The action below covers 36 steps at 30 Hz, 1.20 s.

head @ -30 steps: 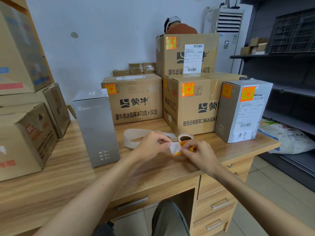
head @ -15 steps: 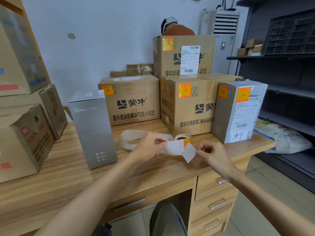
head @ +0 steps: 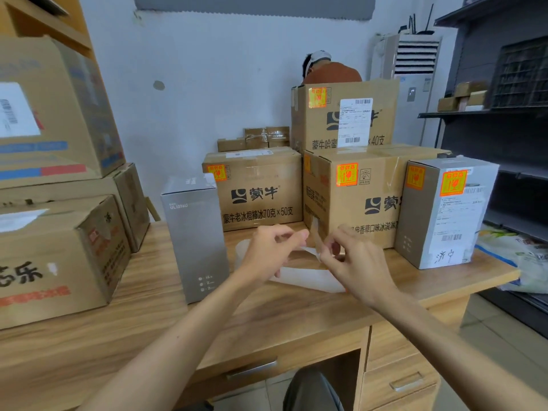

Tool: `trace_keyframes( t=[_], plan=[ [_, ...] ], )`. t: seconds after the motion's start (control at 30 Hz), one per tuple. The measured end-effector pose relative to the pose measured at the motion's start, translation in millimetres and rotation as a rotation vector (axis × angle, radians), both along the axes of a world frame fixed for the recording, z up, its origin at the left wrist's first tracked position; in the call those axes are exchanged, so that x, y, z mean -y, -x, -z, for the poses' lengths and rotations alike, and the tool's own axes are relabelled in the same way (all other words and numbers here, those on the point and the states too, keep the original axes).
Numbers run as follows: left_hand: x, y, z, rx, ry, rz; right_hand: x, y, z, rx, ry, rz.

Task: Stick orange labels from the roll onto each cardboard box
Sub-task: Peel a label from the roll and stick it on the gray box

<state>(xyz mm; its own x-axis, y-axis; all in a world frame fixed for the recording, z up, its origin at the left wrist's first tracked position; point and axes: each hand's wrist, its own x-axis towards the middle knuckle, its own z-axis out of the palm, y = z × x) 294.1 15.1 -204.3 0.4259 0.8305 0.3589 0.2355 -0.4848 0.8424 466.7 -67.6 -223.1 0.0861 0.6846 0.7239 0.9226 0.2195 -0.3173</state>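
Over the wooden desk, my left hand pinches the white backing strip that trails from the label roll. The roll itself is hidden behind my right hand. That hand pinches a peeled label, held upright between the hands with its pale back toward me. Orange labels show on the left cardboard box, the middle box, the top box and the white-grey box. The tall grey box shows no orange label on the faces I see.
Large cardboard boxes are stacked at the left end of the desk. A person sits behind the top box. Dark shelving runs along the right, with a white sack on its lower shelf. Drawers are under the desk on the right.
My right hand has pulled a label free of the strip and raised it. Both hands have lifted a little and moved toward the boxes. The view has moved closer.
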Motion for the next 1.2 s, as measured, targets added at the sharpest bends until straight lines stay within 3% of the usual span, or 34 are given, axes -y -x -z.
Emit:
trace_keyframes(
  t=[0.3,0.4,0.63,0.77,0.93,1.2],
  plan=[
    [10.6,52.2,-26.7,0.056,-0.017,-0.179,-33.8,63.0,-11.6,0.324,-0.275,-0.038],
    [7.7,70.9,-31.4,0.039,-0.056,-0.243,-37.7,78.5,-15.4,0.327,-0.309,-0.087],
    [4.3,128.4,-50.1,-0.079,-0.137,-0.260,-46.6,97.3,-37.0,-0.108,-0.081,-0.209],
    [7.6,156.2,-58.1,-0.104,-0.102,-0.261,-59.7,118.0,-51.8,-0.430,0.081,-0.446],
    [5.8,181.0,-61.6,-0.120,-0.094,-0.290,-71.7,147.6,-60.9,-0.511,0.165,-0.564],
    [-5.6,191.0,-62.6,-0.077,-0.207,-0.497,-88.9,172.6,-64.4,-0.553,0.132,-0.498]
  ],
)
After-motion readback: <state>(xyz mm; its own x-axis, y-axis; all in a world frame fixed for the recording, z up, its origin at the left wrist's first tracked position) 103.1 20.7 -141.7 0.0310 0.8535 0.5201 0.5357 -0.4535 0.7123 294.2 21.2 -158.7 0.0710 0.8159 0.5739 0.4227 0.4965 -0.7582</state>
